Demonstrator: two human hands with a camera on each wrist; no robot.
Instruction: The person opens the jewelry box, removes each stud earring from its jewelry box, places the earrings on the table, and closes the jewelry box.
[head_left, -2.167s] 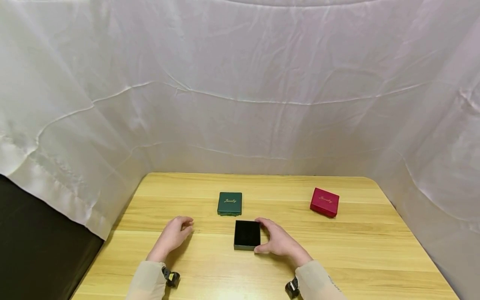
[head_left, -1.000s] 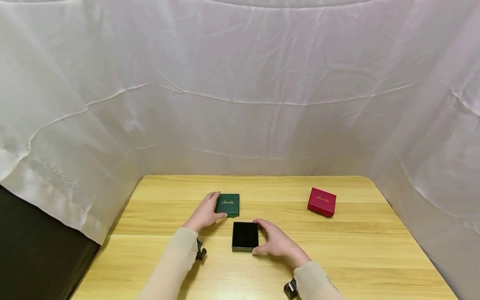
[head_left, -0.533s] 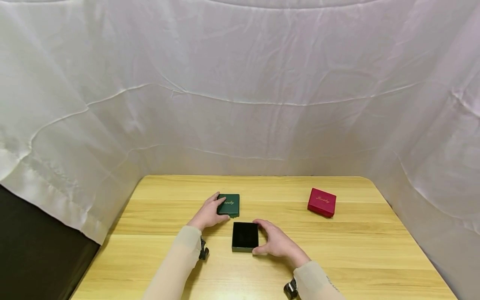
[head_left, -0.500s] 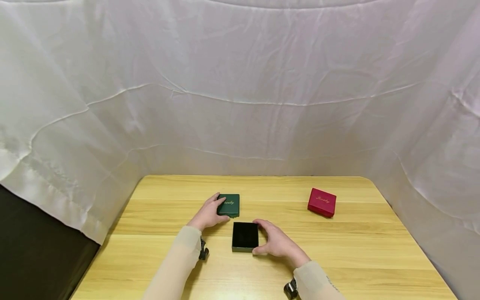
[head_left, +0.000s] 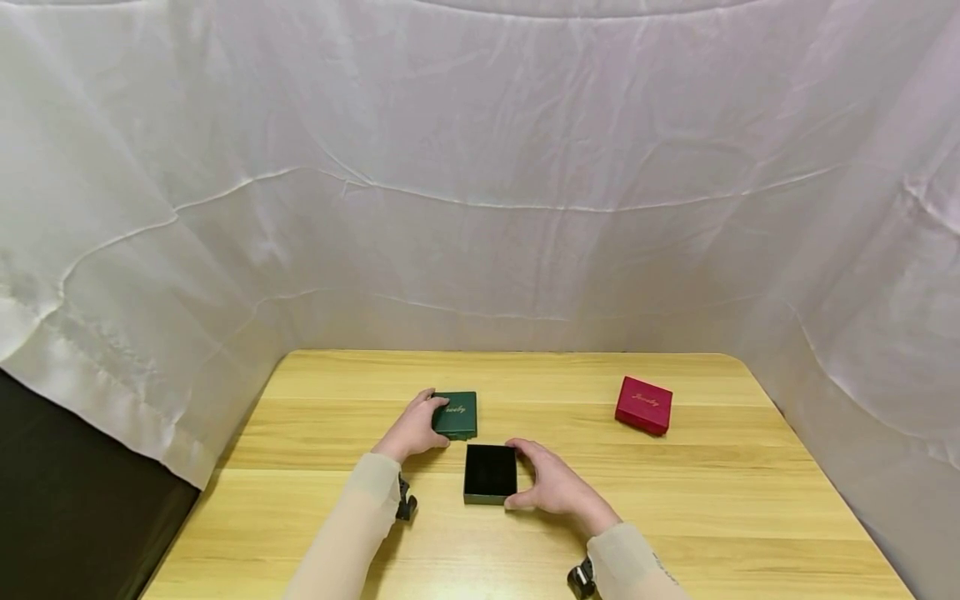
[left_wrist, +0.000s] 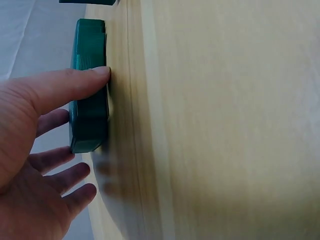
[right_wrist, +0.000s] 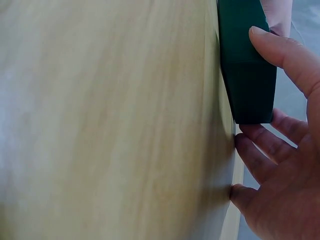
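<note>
Green jewelry box [head_left: 462,419], with gold lettering on its top, lies flat on the table left of centre. My left hand [head_left: 415,427] grips its left side; in the left wrist view the thumb presses its ribbed front edge [left_wrist: 90,110] while the other fingers spread behind and below it. Closer to me sits a dark green open box [head_left: 491,472] with a black lining. My right hand [head_left: 555,482] holds that one from the right, thumb at the near corner and fingers at the far one. In the right wrist view the thumb lies along its side wall [right_wrist: 247,92].
A red jewelry box [head_left: 645,406] with gold lettering lies at the back right of the wooden table [head_left: 697,508]. Pale cloth [head_left: 525,250] hangs behind the table and at both sides. A dark surface [head_left: 82,500] shows at the far left.
My left hand came from the left to the green jewelry box, took hold of it, and has drawn it slightly towards me. The right hand stays on the open box.
</note>
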